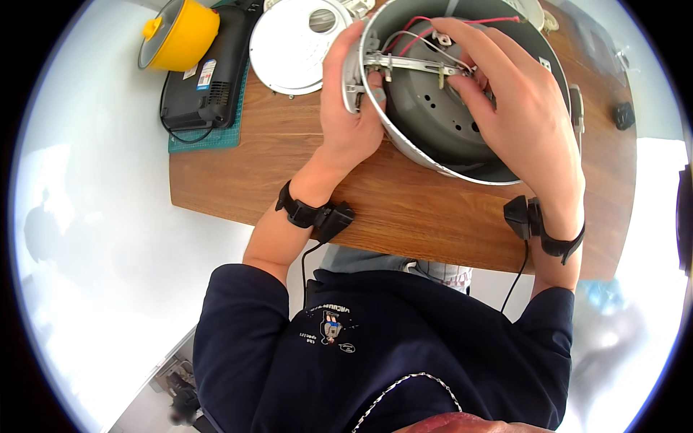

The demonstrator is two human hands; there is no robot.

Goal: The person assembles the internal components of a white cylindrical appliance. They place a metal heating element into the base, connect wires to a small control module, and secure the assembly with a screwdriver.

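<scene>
A round grey metal housing (pixel 426 154), like a rice cooker's outer body, lies open toward me on the wooden table. My left hand (pixel 350 108) is closed on its left wall, around the pale switch piece (pixel 351 81) there, with the thumb at the rim. From that side a thin metal lever (pixel 415 63) reaches across the inside. Red wires (pixel 415 41) and a white wire (pixel 442 49) run above it. Inside the housing, my right hand (pixel 516 94) pinches around the lever's right end; its fingertips partly hide what they grip.
Left of the housing lies a white round plate (pixel 292 50) with a hole. Farther left, a black appliance (pixel 209 86) rests on a green cutting mat (pixel 220 141), beside a yellow pot (pixel 189 36). A small black object (pixel 623 115) and clear plastic (pixel 592 40) are at the right.
</scene>
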